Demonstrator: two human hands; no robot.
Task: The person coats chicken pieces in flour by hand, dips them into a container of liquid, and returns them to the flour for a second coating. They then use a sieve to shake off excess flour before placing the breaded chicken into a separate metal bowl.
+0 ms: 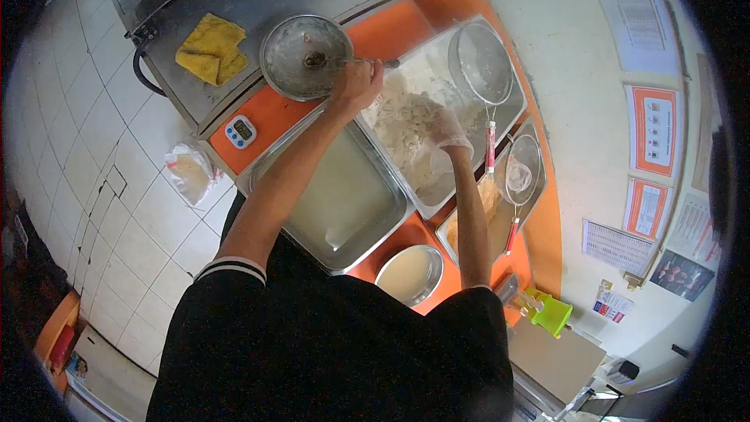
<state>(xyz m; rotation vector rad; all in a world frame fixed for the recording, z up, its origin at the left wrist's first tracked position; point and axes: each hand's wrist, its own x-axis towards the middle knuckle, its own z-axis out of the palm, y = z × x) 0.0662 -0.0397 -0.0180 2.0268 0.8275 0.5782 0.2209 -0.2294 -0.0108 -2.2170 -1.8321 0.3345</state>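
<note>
My left hand, bare, is closed around a dark handle that appears to belong to a round metal pan. This pan sits beyond a large metal tray of pale liquid, which lies under my left forearm. My right hand, in a clear plastic glove, reaches into the white flour in a deep metal tray. Floury lumps lie by its fingers, which are partly hidden. A large sieve with a red handle rests on that tray's far right corner.
A smaller red-handled sieve lies over a narrow tray of orange-tan crumbs. Near my body stands a bowl of creamy liquid. A timer and a yellow cloth are at left; a green holder is at right.
</note>
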